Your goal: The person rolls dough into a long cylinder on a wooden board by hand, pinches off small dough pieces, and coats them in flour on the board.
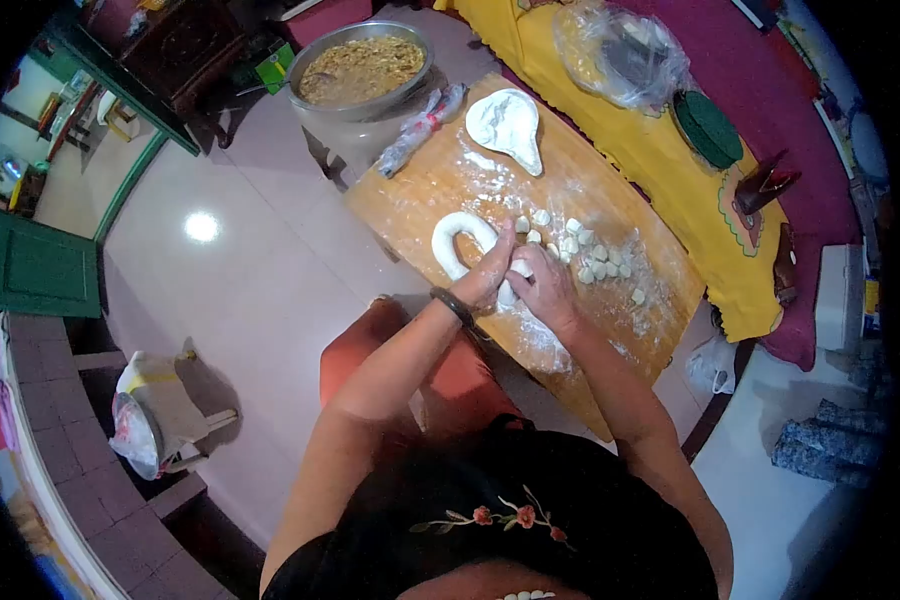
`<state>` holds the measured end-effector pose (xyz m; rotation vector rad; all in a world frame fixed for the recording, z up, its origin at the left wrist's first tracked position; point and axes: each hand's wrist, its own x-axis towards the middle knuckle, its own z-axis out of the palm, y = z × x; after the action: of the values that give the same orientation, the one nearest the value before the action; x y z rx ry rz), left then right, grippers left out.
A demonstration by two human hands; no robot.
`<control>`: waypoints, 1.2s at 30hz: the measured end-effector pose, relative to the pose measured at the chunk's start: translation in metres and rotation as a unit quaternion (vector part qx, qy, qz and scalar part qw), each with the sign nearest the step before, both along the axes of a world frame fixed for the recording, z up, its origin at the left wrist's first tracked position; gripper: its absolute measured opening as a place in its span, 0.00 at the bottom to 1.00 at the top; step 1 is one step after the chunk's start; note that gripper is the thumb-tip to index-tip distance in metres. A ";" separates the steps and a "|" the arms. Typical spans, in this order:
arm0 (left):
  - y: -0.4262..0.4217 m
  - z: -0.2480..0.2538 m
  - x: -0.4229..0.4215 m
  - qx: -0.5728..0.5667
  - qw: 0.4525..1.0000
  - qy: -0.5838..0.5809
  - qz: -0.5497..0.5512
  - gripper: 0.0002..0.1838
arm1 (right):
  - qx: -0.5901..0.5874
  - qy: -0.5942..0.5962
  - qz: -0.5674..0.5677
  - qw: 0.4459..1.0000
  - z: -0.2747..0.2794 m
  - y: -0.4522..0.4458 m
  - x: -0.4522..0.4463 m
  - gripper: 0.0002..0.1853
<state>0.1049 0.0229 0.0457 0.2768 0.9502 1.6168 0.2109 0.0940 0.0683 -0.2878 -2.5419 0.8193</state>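
Beneath the left hand (490, 272) and right hand (547, 290), part of a looped white dough rope (443, 243) disappears from view, their exact hold on it impossible to make out. In a wide, round steel basin (370, 109), pieces of a chunky brown mixture (360, 70) are too small to identify. Wrinkled film on a clear plastic bag (582, 45) obscures its contents. The top edge crops a magenta tub (327, 17); a row of white beads (525, 596) runs out at the bottom.
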 end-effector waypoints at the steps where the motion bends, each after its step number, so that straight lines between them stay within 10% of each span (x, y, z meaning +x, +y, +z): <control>1: -0.001 -0.009 -0.005 0.013 0.998 0.027 -0.047 0.36 | -0.028 0.008 -0.037 0.999 -0.002 0.000 -0.001 0.13; 6: -0.003 -0.032 -0.002 0.018 0.957 0.285 -0.051 0.33 | -0.021 0.031 -0.130 0.991 -0.024 0.008 0.003 0.09; 21: -0.006 -0.037 0.005 0.019 0.930 0.367 -0.019 0.26 | -0.025 0.041 -0.155 0.987 -0.018 0.010 -0.006 0.08; 25: 0.002 -0.035 -0.003 0.112 0.785 0.609 -0.010 0.22 | 0.155 -0.167 -0.198 0.953 -0.033 0.057 -0.013 0.09; 28: 0.004 -0.025 -0.014 0.102 0.686 0.712 0.109 0.26 | 0.077 -0.103 -0.252 0.959 -0.037 0.070 -0.020 0.13; 31: -0.002 -0.015 -0.018 -0.058 0.963 0.252 -0.077 0.32 | 0.072 -0.022 -0.242 0.967 -0.036 0.055 -0.014 0.21; 36: 0.001 -0.018 -0.014 -0.017 0.984 0.168 -0.050 0.35 | -0.062 0.075 -0.144 0.985 -0.015 0.015 0.000 0.19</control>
<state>0.0906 0.0242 0.0280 0.5781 1.1978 1.4873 0.2109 0.1093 0.0534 -0.5939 -2.2452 0.8516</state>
